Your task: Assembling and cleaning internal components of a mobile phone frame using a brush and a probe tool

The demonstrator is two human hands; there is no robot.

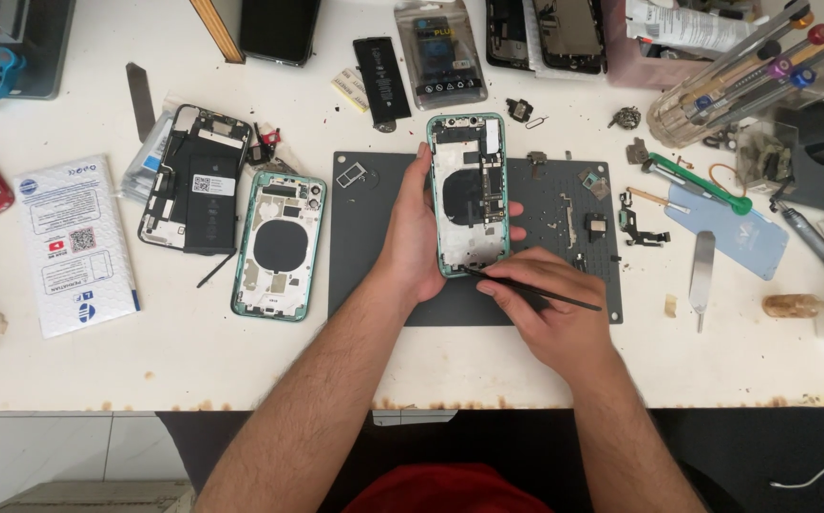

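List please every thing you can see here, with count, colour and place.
held phone shell: 1, green, over mat
pick tool: 1, black, tip at shell's lower edge
mat: 1, grey, table centre
second shell: 1, green, left of mat
opened phone: 1, black, far left
battery: 1, black, top
booklet: 1, white, left
screwdrivers: several, top right
blue panel: 1, right
left hand: holds shell
right hand: holds pick tool

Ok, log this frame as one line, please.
left hand: holds opened green phone shell over grey mat | right hand: thin black tool, tip at shell's lower edge | second green shell: on table
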